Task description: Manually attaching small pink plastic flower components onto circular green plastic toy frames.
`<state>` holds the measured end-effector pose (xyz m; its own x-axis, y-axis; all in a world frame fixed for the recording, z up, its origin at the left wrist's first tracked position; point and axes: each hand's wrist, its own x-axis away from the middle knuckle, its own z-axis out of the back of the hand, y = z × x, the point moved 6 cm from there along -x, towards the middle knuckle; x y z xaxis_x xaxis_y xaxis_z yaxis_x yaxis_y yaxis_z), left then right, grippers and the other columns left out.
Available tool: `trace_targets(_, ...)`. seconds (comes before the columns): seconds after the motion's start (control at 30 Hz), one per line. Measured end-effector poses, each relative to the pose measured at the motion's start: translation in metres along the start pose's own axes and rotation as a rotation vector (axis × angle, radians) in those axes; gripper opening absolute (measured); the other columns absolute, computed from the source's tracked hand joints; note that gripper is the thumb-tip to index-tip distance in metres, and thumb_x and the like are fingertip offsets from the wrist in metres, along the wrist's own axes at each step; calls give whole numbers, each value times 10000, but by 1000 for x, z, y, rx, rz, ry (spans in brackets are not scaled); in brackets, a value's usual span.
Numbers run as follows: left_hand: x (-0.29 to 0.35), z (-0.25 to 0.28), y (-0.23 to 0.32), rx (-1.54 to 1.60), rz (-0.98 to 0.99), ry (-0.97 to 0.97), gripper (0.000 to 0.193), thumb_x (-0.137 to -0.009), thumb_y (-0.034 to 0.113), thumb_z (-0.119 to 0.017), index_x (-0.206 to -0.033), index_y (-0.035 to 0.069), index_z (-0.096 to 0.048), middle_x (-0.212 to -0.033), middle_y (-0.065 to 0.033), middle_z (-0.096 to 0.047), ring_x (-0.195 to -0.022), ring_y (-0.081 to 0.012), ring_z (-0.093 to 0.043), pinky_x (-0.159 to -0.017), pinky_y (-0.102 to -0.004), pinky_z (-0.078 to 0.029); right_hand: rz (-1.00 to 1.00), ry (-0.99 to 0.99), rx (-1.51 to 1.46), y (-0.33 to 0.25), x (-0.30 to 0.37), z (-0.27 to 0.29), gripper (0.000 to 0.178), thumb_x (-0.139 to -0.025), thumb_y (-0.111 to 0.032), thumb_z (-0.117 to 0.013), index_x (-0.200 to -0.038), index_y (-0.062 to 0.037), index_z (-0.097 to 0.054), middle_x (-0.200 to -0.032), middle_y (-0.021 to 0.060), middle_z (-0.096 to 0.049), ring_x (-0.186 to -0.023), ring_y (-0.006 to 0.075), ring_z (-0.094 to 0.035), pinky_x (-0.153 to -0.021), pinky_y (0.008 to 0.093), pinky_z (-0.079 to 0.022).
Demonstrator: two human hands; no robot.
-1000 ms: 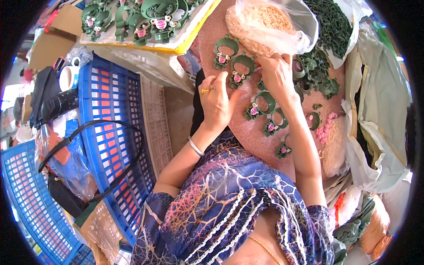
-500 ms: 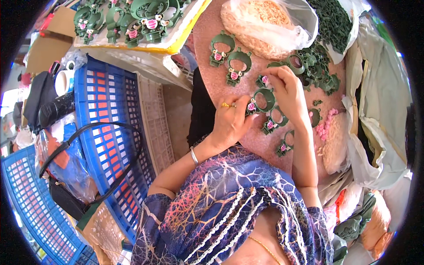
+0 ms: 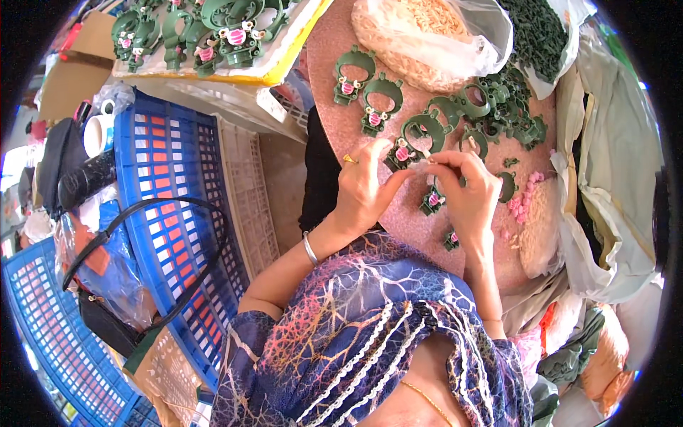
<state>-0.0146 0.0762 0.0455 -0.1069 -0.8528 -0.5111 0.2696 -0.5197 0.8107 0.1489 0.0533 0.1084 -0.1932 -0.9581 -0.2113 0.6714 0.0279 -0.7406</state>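
My left hand point(image 3: 361, 188) has its thumb and index finger spread apart, beside a green plastic ring part point(image 3: 424, 132) with a pink-and-white flower ornament. The left thumb tip comes close to a small pale piece point(image 3: 420, 167), too blurred to name. My right hand point(image 3: 471, 186) pinches that piece between thumb and fingers, just below the ring part. Partly hidden by the right hand, another green part with a pink ornament point(image 3: 432, 201) lies on the pink table point(image 3: 420, 238). Two similar ornamented ring parts point(image 3: 383, 99) lie farther off.
A bag of pale small pieces point(image 3: 409, 50) and a heap of plain green parts point(image 3: 512, 114) occupy the far table. Pink bits point(image 3: 525, 199) lie at the right. A foam box point(image 3: 277, 67) holds finished-looking green parts at upper left. A blue crate point(image 3: 167, 213) stands on the left.
My right hand has come down and toward me, and a pale piece now shows at its fingertips. My left hand has shifted slightly, its thumb and index finger spreading away from the green part.
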Motion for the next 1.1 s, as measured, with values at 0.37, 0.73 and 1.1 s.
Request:
trace_targets(0.37,-8,4,19,-105,-201,-33,581,-728,41,-851,-1221,-40,-553,-1087,-174,-660,-976,-328,-655,-835,-387,-547,289,10,243,-15,3,-5,111,-773,-75,-740,-881,-75,-716,-892,66,-637,-842,283,-589,-776,397,-476)
trace_targets(0.73,-7,4,18,-61,-200,13,600,-695,41,-892,-1192,-27,-562,-1074,-165,-684,-956,-290,-699,-804,-344,-607,317,56,237,-17,1,-5,173,-719,-85,-785,-871,-75,-702,-857,71,-621,-821,277,-589,-745,392,-475)
trace_targets(1.1,-5,3,18,-58,-179,35,611,-680,39,-900,-1183,-27,-560,-1057,-171,-695,-927,-289,-712,-793,-348,-614,298,102,192,-15,4,-1,236,-665,-53,-830,-855,-73,-692,-846,69,-563,-784,254,-568,-669,372,-474)
